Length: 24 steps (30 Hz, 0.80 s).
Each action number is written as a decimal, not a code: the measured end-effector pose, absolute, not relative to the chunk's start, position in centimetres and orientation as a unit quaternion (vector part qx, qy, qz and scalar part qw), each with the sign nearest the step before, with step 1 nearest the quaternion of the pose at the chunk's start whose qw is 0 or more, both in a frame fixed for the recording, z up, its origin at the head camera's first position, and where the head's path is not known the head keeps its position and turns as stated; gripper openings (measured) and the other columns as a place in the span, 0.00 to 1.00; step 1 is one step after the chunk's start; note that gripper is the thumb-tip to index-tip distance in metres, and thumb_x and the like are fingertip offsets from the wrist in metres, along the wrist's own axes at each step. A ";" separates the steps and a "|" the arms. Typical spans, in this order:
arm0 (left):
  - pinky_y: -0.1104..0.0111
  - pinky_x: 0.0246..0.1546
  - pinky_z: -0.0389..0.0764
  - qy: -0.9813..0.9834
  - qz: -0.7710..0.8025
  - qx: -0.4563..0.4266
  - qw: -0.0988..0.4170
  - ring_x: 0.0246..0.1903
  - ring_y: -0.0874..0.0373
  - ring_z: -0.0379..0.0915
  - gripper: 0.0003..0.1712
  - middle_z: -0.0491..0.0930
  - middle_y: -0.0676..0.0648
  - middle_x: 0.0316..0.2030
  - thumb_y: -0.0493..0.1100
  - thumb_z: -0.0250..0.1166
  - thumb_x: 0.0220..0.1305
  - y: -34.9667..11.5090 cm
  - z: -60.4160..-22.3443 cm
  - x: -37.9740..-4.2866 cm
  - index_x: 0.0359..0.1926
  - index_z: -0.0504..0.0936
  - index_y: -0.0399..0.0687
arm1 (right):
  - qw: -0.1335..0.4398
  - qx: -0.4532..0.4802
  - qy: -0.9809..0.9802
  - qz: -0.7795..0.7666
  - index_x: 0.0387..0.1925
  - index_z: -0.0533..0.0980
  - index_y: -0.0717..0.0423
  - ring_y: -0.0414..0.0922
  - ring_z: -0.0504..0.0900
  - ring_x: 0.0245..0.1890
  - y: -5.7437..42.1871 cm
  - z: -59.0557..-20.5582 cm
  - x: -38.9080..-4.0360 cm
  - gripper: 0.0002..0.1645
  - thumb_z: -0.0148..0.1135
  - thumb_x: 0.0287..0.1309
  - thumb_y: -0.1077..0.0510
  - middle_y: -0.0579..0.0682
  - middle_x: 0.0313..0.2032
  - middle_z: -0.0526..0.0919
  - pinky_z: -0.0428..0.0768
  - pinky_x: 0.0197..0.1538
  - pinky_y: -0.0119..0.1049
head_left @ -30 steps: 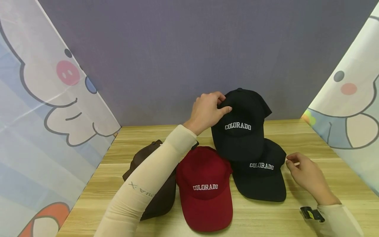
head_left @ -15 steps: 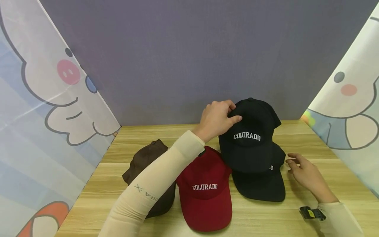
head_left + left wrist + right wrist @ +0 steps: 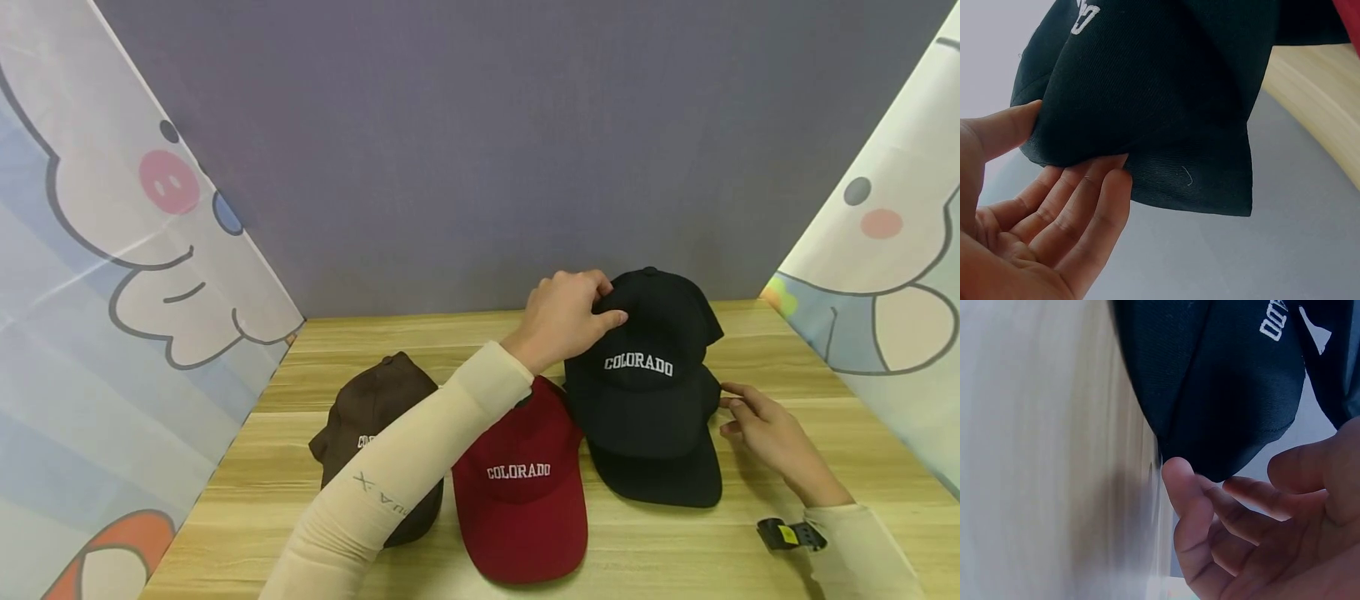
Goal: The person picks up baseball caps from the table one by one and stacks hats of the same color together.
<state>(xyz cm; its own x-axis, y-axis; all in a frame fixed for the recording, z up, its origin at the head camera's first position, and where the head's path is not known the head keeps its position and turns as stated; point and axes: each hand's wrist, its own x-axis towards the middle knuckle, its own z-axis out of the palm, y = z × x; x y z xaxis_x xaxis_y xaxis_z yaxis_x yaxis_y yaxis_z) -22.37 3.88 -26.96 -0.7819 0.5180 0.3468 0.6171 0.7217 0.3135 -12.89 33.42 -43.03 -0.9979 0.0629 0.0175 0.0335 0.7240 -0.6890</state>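
Observation:
My left hand (image 3: 566, 321) pinches the crown of a black baseball cap (image 3: 645, 408) lettered COLORADO, thumb on the front and fingers behind. In the left wrist view, the fabric of this cap (image 3: 1166, 94) bends between thumb and fingers. Under it, a second black baseball cap (image 3: 667, 487) lies on the table, its brim showing and most of its crown covered. My right hand (image 3: 776, 437) is at this lower cap's right side. The right wrist view has its loosely bent fingertips right at the edge of the lower cap (image 3: 1229, 406), thumb apart.
Left of the black caps lies a red baseball cap (image 3: 521, 525), also lettered COLORADO. A brown cap (image 3: 375, 396) sits farther left, partly hidden by my left sleeve. A grey panel (image 3: 480, 150) stands behind the wooden table (image 3: 660, 558), with cartoon-printed sheets at both sides.
My left hand has brought the upper black cap down and to the right, over the lower one, whose lettering is now covered. My right hand has stayed nearly in place.

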 end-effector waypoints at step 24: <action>0.69 0.42 0.83 -0.923 -0.184 -0.324 0.098 0.41 0.58 0.85 0.22 0.87 0.54 0.50 0.57 0.70 0.66 6.0 -29.3 -21.5 0.55 0.83 0.53 | 0.012 -0.033 -0.936 0.350 0.73 0.58 0.72 0.32 0.85 0.35 33.7 -43.0 -12.6 0.33 0.33 0.82 0.51 0.75 0.61 0.76 0.77 0.36 0.27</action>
<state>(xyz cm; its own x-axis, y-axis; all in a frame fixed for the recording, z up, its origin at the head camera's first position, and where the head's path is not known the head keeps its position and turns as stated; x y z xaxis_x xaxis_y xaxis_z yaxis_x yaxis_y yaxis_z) -21.54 6.02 -29.32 -0.7704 0.5624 0.3003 0.6345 0.7221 0.2756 -12.58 33.75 -43.00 -0.9976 0.0691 -0.0011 0.0528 0.7524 -0.6566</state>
